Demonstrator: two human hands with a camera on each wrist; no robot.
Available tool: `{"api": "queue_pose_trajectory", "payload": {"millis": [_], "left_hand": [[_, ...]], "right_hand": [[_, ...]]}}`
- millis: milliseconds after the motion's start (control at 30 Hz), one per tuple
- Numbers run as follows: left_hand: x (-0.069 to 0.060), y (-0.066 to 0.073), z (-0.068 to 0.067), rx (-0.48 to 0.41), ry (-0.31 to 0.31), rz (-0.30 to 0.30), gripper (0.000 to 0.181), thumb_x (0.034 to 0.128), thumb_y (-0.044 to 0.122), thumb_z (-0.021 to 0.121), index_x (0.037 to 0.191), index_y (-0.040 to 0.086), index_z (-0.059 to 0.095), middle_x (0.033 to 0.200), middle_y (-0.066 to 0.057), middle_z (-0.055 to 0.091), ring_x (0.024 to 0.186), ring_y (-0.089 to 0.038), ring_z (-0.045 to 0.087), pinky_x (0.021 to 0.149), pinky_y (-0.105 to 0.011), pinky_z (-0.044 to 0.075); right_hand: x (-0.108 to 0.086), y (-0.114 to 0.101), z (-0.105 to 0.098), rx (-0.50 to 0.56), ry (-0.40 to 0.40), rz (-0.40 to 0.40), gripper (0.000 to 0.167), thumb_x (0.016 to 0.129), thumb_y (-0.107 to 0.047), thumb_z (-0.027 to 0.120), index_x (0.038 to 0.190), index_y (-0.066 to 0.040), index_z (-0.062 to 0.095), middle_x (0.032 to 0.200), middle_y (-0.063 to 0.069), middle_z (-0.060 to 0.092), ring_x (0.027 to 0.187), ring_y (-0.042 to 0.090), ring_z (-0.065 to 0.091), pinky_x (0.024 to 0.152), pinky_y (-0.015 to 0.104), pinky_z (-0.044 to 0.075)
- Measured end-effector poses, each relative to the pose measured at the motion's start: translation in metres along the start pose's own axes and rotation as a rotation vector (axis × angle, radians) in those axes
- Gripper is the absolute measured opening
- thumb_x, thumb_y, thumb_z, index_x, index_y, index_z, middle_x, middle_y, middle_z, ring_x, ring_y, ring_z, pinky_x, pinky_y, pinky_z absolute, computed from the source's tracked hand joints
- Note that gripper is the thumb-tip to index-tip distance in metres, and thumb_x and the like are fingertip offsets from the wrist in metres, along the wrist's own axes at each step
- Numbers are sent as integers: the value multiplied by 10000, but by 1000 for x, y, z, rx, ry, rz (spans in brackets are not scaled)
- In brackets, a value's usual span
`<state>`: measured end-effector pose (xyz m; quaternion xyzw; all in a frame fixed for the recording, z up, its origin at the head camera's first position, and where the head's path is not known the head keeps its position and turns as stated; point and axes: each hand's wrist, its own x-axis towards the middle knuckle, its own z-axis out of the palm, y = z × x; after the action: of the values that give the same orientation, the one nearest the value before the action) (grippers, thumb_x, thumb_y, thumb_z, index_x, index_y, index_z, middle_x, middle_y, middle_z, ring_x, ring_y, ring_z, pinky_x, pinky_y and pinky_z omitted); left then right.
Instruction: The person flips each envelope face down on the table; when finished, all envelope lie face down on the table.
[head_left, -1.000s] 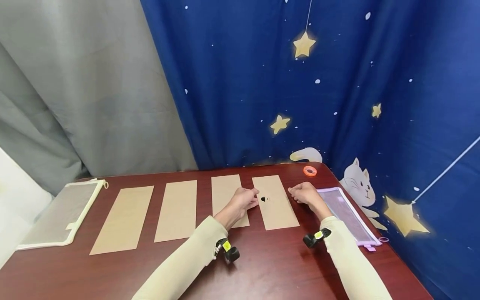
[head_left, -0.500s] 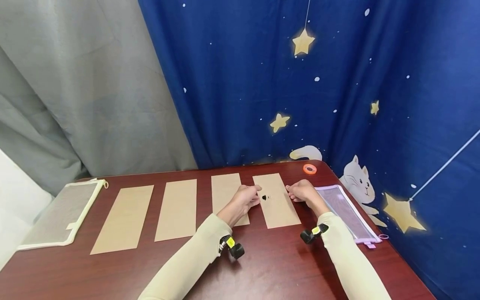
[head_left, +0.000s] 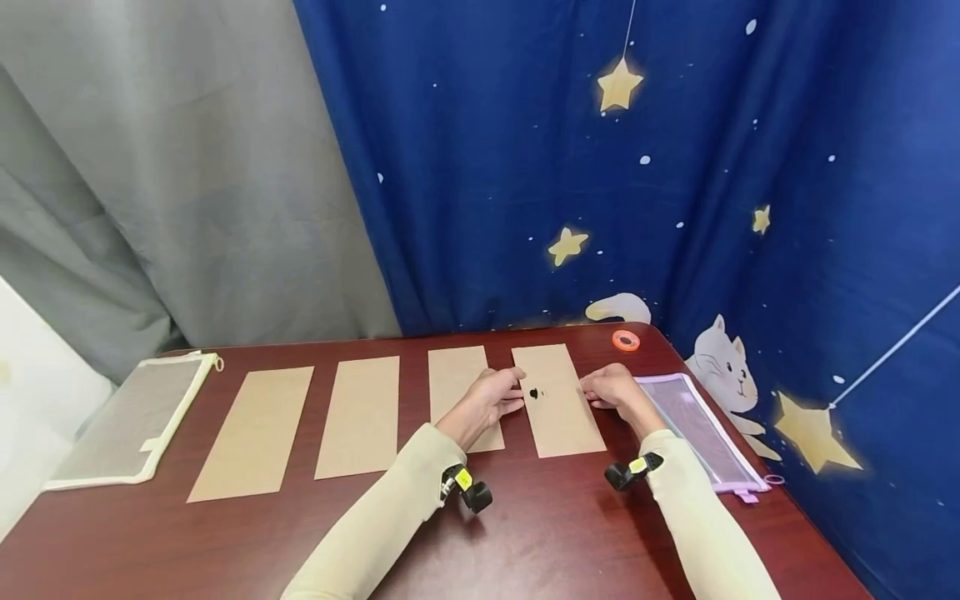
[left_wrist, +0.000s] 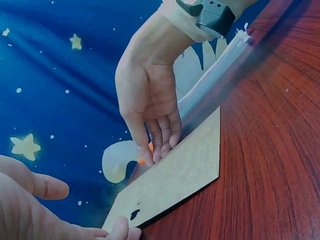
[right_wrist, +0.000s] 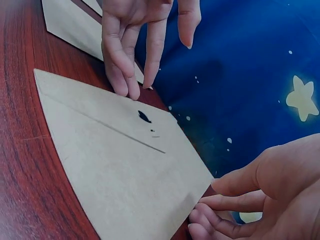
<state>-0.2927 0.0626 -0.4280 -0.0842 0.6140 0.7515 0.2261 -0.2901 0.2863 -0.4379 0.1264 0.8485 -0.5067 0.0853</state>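
A flat brown paper rectangle (head_left: 564, 417) with a small dark printed mark lies at the right end of a row. In the right wrist view a thin straight line runs across that brown paper (right_wrist: 125, 165). My left hand (head_left: 487, 400) is at its left long edge; fingertips touch the edge, and the thumb stands apart from the fingers. At the right long edge is my right hand (head_left: 613, 387), its nearly straight fingers (left_wrist: 159, 137) reaching down to the paper's border. Neither hand is curled round the paper.
Several plain brown rectangles, including one (head_left: 360, 421), lie leftward on the dark red table (head_left: 540, 533). A cream-edged mesh zip pouch (head_left: 135, 417) lies far left, a purple-edged one (head_left: 693, 421) on the right. An orange ring-shaped roll (head_left: 626, 340) lies at the back right.
My right hand has come slightly inward to the marked paper's right edge. The left hand's fingers have spread a little. The head view has shifted slightly; the papers look unmoved on the table.
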Motion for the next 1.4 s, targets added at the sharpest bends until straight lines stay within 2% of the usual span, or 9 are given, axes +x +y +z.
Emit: {"api": "queue_pose_trajectory", "payload": {"millis": [267, 467, 633, 800, 1000, 1233, 1400], "left_hand": [[1, 2, 2, -7, -45, -7, 495, 983, 98, 550, 1411, -109, 410, 1428, -336, 454, 1291, -446, 539, 1107, -456, 519], [3, 3, 4, 14, -80, 21, 438, 1014, 62, 508, 1405, -127, 449, 1387, -357, 501, 1258, -452, 584, 1044, -480, 556], [2, 6, 2, 39, -52, 87, 337, 973, -59, 543, 1299, -146, 561, 1300, -320, 610, 1121, -349, 683, 979, -421, 594], [6, 10, -2, 39, 6, 131, 303, 897, -146, 609, 1194, -124, 668, 1194, -279, 693, 947, -238, 744, 879, -349, 632], [10, 15, -7, -60, 54, 160, 300, 876, -165, 635, 1167, -121, 687, 1171, -289, 700, 851, -187, 740, 837, -320, 641], [10, 22, -5, -105, 54, 186, 262, 866, -146, 667, 1120, -107, 717, 1060, -212, 755, 722, -123, 703, 779, -297, 652], [10, 27, -7, -126, 25, 164, 242, 875, -127, 674, 1113, -112, 717, 885, -114, 763, 688, -120, 694, 765, -289, 653]], "right_hand": [[-4, 5, -5, 50, 20, -38, 295, 964, -37, 579, 1196, 137, 629, 918, 48, 696, 776, 84, 628, 717, 232, 625], [-7, 4, -9, 93, 54, -60, 283, 958, -13, 587, 1190, 143, 628, 923, 51, 703, 754, 59, 627, 696, 210, 609], [-7, 0, -10, 128, 81, -86, 289, 954, -12, 612, 1197, 144, 629, 872, 10, 694, 735, 57, 616, 682, 194, 599], [-6, -6, -12, 171, 75, -122, 309, 955, -3, 622, 1213, 166, 612, 802, -51, 669, 710, 54, 610, 675, 178, 593], [-9, -19, -14, 237, 32, -157, 323, 949, 47, 593, 1235, 195, 573, 766, -79, 674, 681, 26, 616, 662, 158, 581], [-16, -30, -22, 269, 14, -172, 350, 956, 52, 590, 1274, 193, 552, 780, -86, 687, 691, 15, 635, 659, 149, 578], [-19, -32, -22, 290, 6, -170, 363, 959, 51, 591, 1292, 187, 545, 786, -83, 687, 700, 17, 643, 674, 156, 586]]}}
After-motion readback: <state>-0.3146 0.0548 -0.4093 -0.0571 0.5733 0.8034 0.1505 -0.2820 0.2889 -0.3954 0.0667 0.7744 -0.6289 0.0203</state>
